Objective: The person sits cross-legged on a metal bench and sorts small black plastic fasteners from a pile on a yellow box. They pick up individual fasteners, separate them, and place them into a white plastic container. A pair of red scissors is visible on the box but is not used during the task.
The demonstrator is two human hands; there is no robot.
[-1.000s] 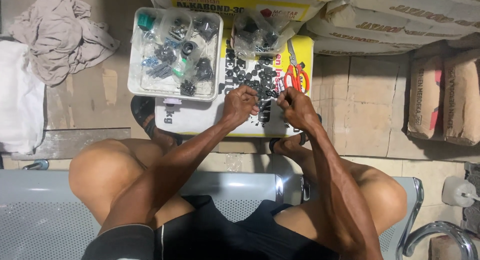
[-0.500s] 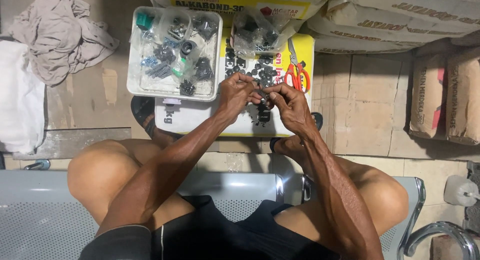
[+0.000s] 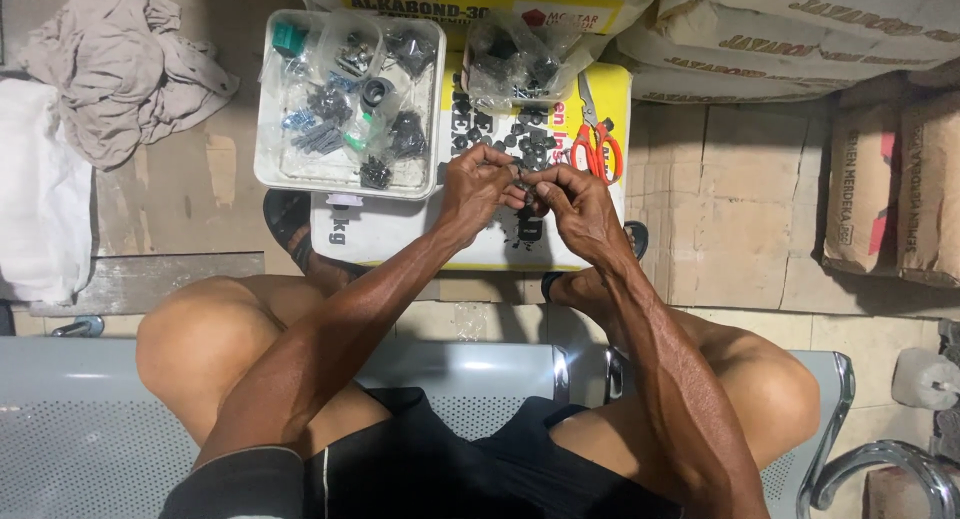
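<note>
My left hand (image 3: 478, 184) and my right hand (image 3: 572, 201) meet fingertip to fingertip over a yellow and white sack (image 3: 400, 234) used as a work surface. Between the fingers of both hands sits a small black part (image 3: 523, 187); its exact shape is too small to tell. A scatter of small black parts (image 3: 495, 129) lies on the sack just beyond my hands, and a few more lie below them (image 3: 528, 229).
A white tray (image 3: 268, 169) with bags of dark hardware sits at the left of the sack. Orange-handled scissors (image 3: 598, 144) lie at its right. A clear bag of parts (image 3: 520, 59), stacked sacks (image 3: 800, 29), crumpled cloth (image 3: 120, 59) and a grey metal bench (image 3: 90, 429) surround me.
My hands lifted from the scatter of black parts and came together. The right hand moved left from near the scissors, and both now pinch one small part between them.
</note>
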